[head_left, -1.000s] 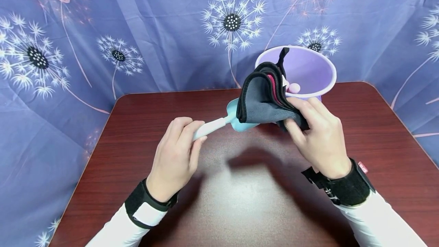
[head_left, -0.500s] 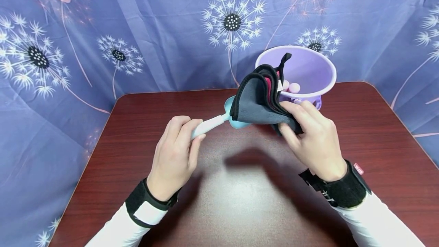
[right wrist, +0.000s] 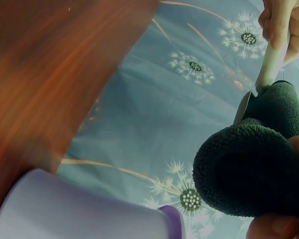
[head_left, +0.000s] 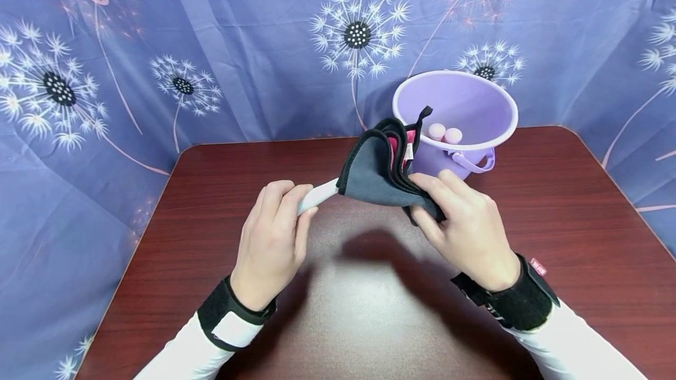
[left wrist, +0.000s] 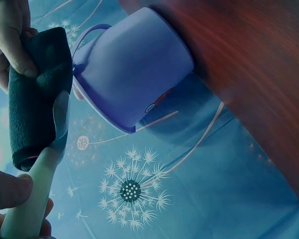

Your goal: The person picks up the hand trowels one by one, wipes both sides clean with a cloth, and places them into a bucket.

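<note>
My left hand (head_left: 271, 239) grips the pale handle (head_left: 319, 195) of a light blue toy shovel, thumb along it. The shovel's blade (left wrist: 62, 117) is mostly hidden behind a folded cloth in the head view; its side shows in the left wrist view. The grey cloth (head_left: 372, 172) has black edging, pink inner layers, a white tag and a black loop. My right hand (head_left: 467, 227) pinches its folds between thumb and fingers, and the cloth lies over the blade. Both are held up above the table, in front of a purple bucket (head_left: 433, 160).
The bucket stands at the back right, with its handle (head_left: 477, 166) hanging at the front. Two pink balls (head_left: 445, 133) show at its near rim. A dark red wooden table (head_left: 222, 175) reaches back to a blue curtain (head_left: 253, 46) printed with dandelions.
The right hand has drawn the cloth leftward and down along the shovel, covering the blade up to the handle. More of the bucket and balls now shows. The left hand has barely moved.
</note>
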Demonstrator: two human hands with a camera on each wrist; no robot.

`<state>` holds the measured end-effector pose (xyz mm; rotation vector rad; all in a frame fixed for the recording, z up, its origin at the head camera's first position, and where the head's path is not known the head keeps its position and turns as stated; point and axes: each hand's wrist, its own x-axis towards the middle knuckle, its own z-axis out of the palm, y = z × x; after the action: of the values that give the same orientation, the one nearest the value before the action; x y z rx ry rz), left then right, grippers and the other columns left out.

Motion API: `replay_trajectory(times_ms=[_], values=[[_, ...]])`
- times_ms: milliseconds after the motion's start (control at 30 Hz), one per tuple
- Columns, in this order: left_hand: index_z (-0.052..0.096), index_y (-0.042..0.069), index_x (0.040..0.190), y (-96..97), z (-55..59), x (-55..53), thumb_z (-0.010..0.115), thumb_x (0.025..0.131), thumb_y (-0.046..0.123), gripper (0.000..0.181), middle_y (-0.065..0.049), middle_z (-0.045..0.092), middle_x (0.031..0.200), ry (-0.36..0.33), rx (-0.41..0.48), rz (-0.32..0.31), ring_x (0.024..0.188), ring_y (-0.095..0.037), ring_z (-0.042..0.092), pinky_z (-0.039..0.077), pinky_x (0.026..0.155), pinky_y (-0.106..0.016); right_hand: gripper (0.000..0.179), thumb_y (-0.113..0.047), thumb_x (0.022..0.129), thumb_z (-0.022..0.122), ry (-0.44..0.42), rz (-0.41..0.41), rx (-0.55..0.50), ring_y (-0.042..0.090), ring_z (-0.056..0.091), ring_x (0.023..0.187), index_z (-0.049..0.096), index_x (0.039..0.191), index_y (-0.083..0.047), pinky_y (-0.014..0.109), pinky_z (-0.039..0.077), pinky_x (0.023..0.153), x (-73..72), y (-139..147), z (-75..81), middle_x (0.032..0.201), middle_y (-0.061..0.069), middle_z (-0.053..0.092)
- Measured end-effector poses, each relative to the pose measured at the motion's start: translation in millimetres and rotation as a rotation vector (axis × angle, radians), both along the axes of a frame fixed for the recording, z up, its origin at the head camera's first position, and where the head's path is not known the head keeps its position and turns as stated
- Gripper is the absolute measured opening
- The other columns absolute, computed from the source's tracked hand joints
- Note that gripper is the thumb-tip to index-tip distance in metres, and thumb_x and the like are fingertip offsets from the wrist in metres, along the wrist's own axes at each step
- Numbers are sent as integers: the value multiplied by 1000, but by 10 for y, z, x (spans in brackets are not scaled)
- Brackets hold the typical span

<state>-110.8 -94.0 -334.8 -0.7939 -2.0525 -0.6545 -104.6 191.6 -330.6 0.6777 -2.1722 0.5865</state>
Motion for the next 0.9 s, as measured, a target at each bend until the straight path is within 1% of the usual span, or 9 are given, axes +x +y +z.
replay_trajectory(times_ms=[133,233,433,600,733,900], values=[[63,-5,116,13,-15,4,63,95,13,27,-17,54,102,4,-8,4,84,-30,52,47,71,-41,32,-16,85,60,-12,31,-4,7,36,57,70,114,-10,29,34,47,10,-51,-16,77,-4,48],[63,-5,116,28,-30,7,63,95,13,27,-17,54,101,10,-15,3,82,-30,51,46,68,-40,31,-16,84,60,-39,56,-8,5,36,58,70,113,-10,27,34,48,30,-78,-28,78,-6,48],[62,-5,116,64,-57,12,60,98,15,27,-16,54,101,19,-34,-1,81,-30,51,46,67,-40,32,-12,84,62,-150,106,-34,2,40,65,70,114,-12,19,35,56,73,-108,-42,83,-11,51],[62,-5,116,81,-81,22,57,100,16,27,-16,53,101,10,-50,-5,80,-29,50,45,64,-40,32,-11,85,63,-231,155,-55,1,44,70,70,115,-16,15,34,61,82,-120,-37,87,-14,52],[61,-6,115,91,-89,33,55,101,16,27,-16,53,101,9,-61,-8,78,-28,49,44,62,-38,31,-11,84,64,-254,177,-57,1,44,70,70,115,-17,15,34,62,94,-128,-28,86,-14,51],[61,-7,115,103,-82,37,56,100,14,26,-17,54,101,18,-71,-25,77,-28,48,43,63,-38,31,-11,85,66,-269,205,-65,1,45,71,69,115,-19,15,35,63,94,-132,-17,86,-15,51]])
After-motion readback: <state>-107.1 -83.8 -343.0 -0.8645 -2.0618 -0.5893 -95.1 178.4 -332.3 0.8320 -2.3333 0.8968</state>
